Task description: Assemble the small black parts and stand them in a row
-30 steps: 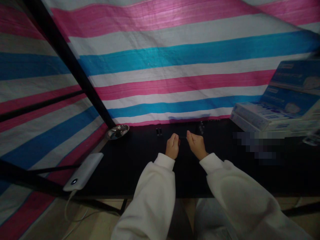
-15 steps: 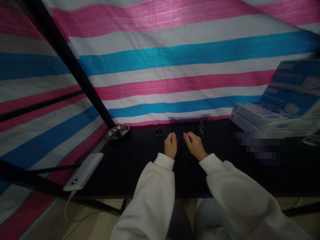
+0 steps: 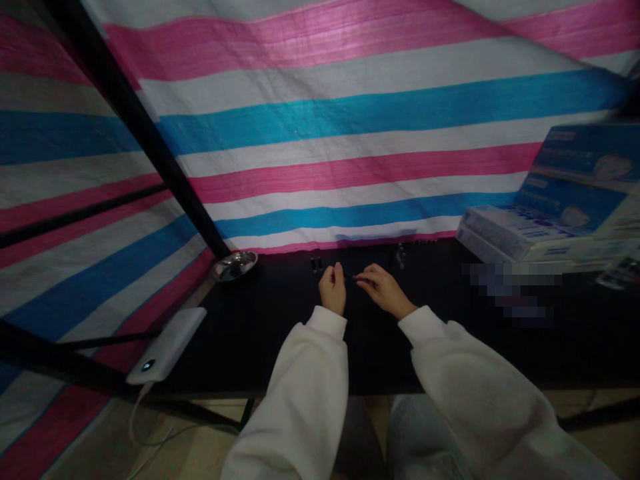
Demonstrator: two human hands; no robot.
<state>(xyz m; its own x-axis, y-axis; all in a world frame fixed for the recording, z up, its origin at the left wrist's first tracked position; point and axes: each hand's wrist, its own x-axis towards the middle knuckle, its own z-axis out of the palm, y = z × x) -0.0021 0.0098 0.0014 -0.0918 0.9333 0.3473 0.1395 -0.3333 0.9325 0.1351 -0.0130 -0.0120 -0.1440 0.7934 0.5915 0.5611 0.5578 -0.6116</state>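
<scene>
Both hands rest on a black table, near its far edge. My left hand is closed in a loose fist. My right hand has its fingers pinched together, pointing toward the left hand. A thin dark item spans the small gap between the two hands; it is too small and dark to name. Small dark parts stand just beyond the left hand, and another small piece stands beyond the right hand. Both arms wear white sleeves.
A shiny metal dish sits at the table's back left by a slanting black pole. A white power bank with a cable lies at the left edge. Blue and white boxes are stacked at the right. Striped tarp hangs behind.
Both hands have shifted slightly left and away from me. They have drawn closer together, and the right hand's fingers now stretch toward the left hand.
</scene>
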